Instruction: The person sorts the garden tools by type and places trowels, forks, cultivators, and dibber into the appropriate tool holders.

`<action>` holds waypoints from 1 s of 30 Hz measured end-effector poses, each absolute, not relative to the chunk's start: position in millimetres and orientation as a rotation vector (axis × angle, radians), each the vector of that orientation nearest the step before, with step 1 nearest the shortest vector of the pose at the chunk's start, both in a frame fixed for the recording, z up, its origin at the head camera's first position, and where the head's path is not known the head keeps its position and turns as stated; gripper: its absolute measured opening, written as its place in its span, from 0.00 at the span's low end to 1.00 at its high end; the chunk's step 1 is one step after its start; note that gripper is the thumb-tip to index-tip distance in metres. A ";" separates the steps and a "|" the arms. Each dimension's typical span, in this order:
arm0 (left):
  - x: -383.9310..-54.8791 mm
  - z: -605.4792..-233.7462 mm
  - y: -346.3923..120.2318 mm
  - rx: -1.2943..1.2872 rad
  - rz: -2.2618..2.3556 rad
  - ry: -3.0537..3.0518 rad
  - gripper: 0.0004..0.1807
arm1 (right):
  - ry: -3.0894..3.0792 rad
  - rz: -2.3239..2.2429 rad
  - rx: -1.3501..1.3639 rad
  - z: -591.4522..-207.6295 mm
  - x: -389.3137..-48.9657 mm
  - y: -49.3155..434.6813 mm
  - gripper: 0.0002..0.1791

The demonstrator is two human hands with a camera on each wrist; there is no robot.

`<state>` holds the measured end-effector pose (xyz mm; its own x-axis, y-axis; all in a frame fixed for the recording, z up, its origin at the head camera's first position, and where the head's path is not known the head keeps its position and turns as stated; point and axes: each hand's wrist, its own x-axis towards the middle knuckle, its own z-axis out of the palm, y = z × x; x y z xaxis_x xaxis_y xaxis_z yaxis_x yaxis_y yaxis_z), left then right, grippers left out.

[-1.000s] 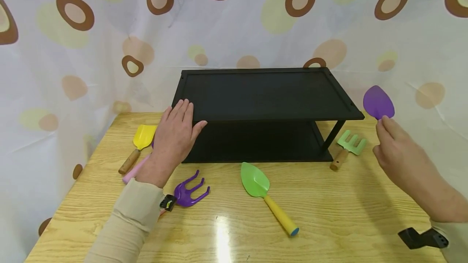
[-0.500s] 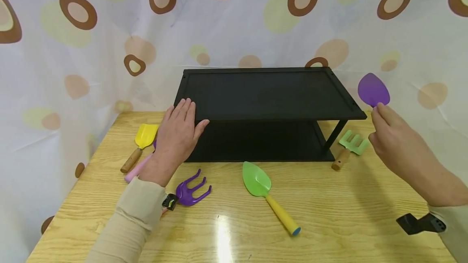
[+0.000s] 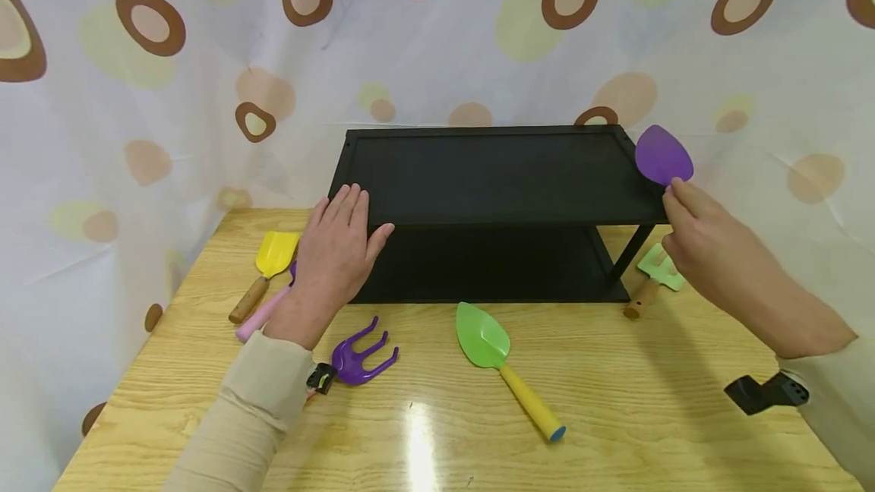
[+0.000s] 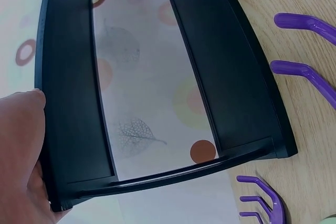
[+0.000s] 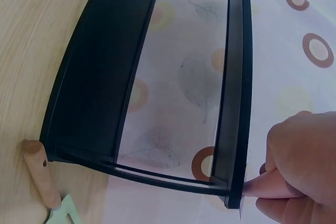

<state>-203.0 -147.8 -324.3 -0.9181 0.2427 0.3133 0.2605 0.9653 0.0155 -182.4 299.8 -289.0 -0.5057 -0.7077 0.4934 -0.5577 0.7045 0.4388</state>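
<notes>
A black two-tier shelf (image 3: 492, 181) stands on the wooden table. My left hand (image 3: 335, 257) lies flat over its left front corner, fingers straight and thumb out to the side. With curled fingers, my right hand (image 3: 724, 257) holds a small purple trowel (image 3: 663, 156) near the base of its blade; the handle is hidden in the hand. The blade points up and overlaps the right end of the shelf top in the head view. In the right wrist view, the hand (image 5: 299, 171) is close beside the shelf's upper edge, and most of the trowel is out of sight.
A green trowel (image 3: 484, 336) and a purple hand fork (image 3: 352, 367) lie before the shelf. To its right is a green hand fork (image 3: 659, 268). A yellow shovel (image 3: 275, 253) and a pink-handled tool (image 3: 263, 313) lie left. A patterned curtain (image 3: 437, 52) hangs behind.
My right hand has moved left with the purple trowel, from beside the shelf to the right end of its top. The left hand stays on the shelf corner.
</notes>
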 end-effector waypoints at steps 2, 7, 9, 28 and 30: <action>-203.0 -324.0 -147.6 -0.367 -0.085 -2.806 0.40 | -2.281 -0.185 0.934 -290.5 -186.8 296.2 0.18; -203.7 -324.1 -146.9 -0.358 -0.081 -2.810 0.40 | -2.308 -0.119 0.937 -288.7 -197.7 288.0 0.24; -204.3 -324.9 -146.8 -0.356 -0.075 -2.806 0.40 | -2.345 -0.091 0.924 -287.6 -200.9 285.4 0.24; -205.5 -330.5 -147.0 -0.355 -0.072 -2.744 0.39 | -2.755 0.091 0.770 -276.1 -233.7 270.1 0.25; -205.3 -330.6 -147.8 -0.354 -0.067 -2.741 0.39 | -2.822 0.105 0.731 -274.6 -237.4 268.4 0.26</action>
<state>-205.3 -147.8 -330.6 -0.8980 0.2358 0.3715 0.2537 0.9673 -0.0005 -237.4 268.4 -274.6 -0.8507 -0.4711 0.2333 -0.4871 0.8733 -0.0126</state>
